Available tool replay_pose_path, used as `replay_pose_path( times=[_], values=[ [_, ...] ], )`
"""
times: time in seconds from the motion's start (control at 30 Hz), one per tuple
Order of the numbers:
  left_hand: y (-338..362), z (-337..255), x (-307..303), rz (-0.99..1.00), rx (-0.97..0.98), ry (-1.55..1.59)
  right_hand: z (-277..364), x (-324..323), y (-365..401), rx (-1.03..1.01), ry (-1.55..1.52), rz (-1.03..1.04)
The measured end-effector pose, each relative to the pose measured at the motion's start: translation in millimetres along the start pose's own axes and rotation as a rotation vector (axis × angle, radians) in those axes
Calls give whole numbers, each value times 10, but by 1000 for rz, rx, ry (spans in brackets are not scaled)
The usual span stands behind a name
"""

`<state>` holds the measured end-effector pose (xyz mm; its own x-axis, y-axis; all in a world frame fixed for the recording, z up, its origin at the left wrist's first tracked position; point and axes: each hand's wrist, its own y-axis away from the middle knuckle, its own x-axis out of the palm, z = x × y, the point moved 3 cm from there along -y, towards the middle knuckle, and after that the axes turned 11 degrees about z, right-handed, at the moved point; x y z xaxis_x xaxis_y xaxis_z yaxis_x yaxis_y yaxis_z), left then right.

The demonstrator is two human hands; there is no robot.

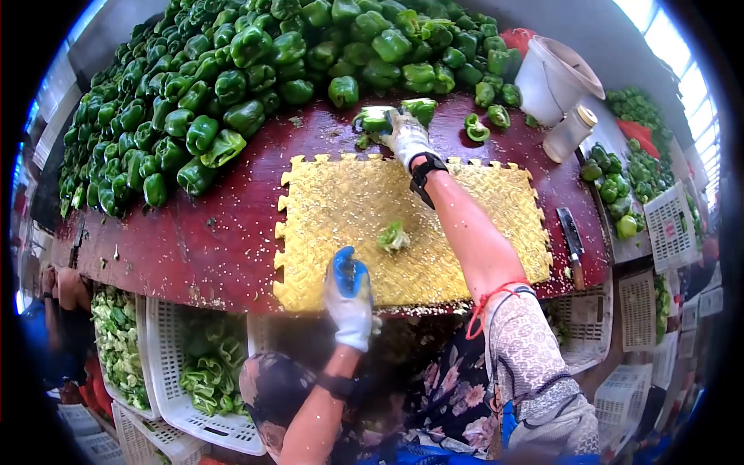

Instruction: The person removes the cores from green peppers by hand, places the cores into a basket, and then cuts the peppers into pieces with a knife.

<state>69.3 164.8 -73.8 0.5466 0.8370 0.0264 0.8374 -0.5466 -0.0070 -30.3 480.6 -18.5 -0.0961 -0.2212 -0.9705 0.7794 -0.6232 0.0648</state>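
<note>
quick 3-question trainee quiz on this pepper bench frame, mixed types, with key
1. True or false: the left hand grips a blue-handled tool.
2. What lies alone in the middle of the yellow mat? A) a pepper scrap B) a bucket C) a jar
3. Fill in: the right hand reaches past the mat's far edge to the green ____.

Key: 1 true. 2 A. 3 peppers.
</note>
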Motion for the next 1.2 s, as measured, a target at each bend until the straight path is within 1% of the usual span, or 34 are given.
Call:
replay_pose_path(
  times=[0.03,0.07,0.1,0.2,0.27,0.3,0.37,0.4,0.43,0.47,0.5,0.53,0.57,0.6,0.63,0.67,0.73,0.8,0.83,0.87,0.93,0.97,1.0,1.03,1.07,1.1,1.13,1.17,1.2],
  values=[
    [-30,28,-2,1,60,-100,-20,48,-29,-16,47,-54],
    [-43,60,-10,-3,61,-102,-33,70,-62,-33,96,-113],
    [-43,84,-10,-1,66,-116,-38,86,-92,-45,80,-163],
    [-50,86,0,-5,75,-111,-77,8,29,-99,116,-121],
    [-52,94,-5,-10,158,-145,-90,-72,210,-85,73,-70],
    [-43,105,-13,-11,160,-139,-98,-121,359,-117,31,-55],
    [-46,143,-15,16,43,22,-112,-214,698,-205,-86,-49],
    [-53,159,-23,17,44,31,-143,-208,872,-148,-195,77],
    [-73,191,-36,17,42,77,-181,-137,1094,-212,-182,-52],
    [-86,110,-26,15,40,124,-41,-291,1363,-239,-171,19],
    [-67,74,-10,19,-89,387,31,-280,1566,-377,-69,-81],
    [-44,-157,-23,56,-130,426,178,-350,1853,-486,-45,-159],
    [-50,-206,9,67,-138,475,335,-445,2131,-538,178,-269],
    [-30,-242,32,76,-147,521,396,-385,2221,-505,176,-130],
    [-8,-224,52,101,-141,447,521,-416,2387,-496,194,-14],
    [-21,-121,37,139,-248,516,546,-296,2461,-615,311,-47],
    [-50,-100,-23,199,-221,773,524,-339,2616,-826,-324,-154],
    [-2,-195,-36,214,-171,728,494,-375,2639,-543,-759,-94],
    [16,-250,-10,264,-123,725,468,-427,2658,-463,-703,-180],
    [35,-303,26,315,-75,722,448,-452,2660,-461,-697,-187],
    [90,-359,80,316,-103,695,426,-268,2609,-317,-1022,401],
    [121,-379,93,308,-133,664,413,-211,2633,-234,-1101,382],
    [142,-400,96,297,-162,633,401,-177,2625,-235,-1098,382],
    [137,-446,67,274,-166,476,378,-163,2601,-250,-1063,283],
    [106,-374,79,176,42,359,376,-190,2594,-266,-1026,184],
    [9,-265,84,113,219,165,352,-202,2625,-262,-927,150],
    [-11,-411,82,49,389,-31,332,-206,2654,-262,-924,151],
    [42,-477,87,50,387,-27,325,-225,2691,-315,-755,90],
    [100,-471,105,130,157,42,336,-233,2727,-369,-585,31]
  ],
)
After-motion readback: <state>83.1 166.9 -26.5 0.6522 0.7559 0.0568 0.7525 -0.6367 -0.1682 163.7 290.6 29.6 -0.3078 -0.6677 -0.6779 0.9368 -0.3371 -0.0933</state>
